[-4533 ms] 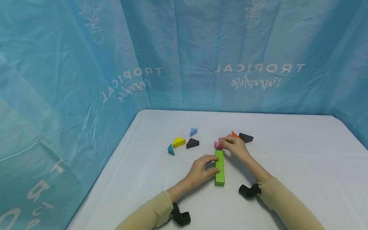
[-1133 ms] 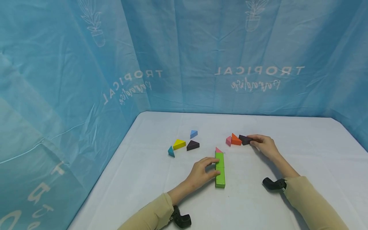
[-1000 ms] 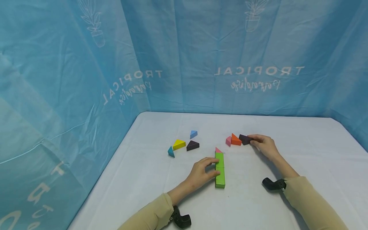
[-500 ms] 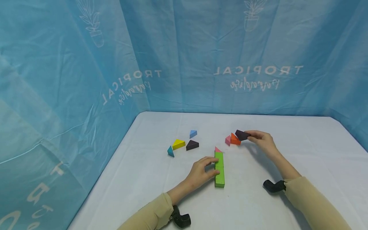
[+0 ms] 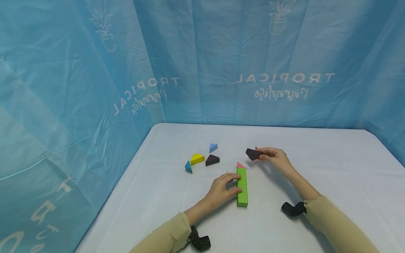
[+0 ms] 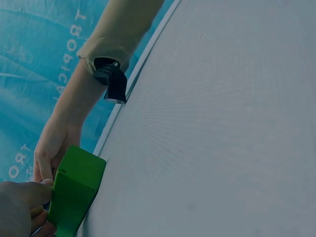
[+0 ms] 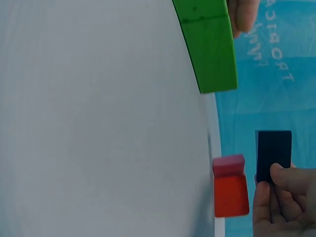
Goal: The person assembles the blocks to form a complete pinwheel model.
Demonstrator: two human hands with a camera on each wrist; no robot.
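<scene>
While the right hand pinches a black block between thumb and fingers, lifted over the desk near a pink block and an orange block, the left hand rests loosely extended fingers against two green blocks lying end to end. A pink triangle sits at their far end; a yellow block lies off to the left.

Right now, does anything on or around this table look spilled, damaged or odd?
Mostly the blue cloth behind the table: its white lettering reads backwards, as if seen from behind. Also, a green block has a small dark mark in the left wrist view, perhaps a scuff. I see no spill.
</scene>
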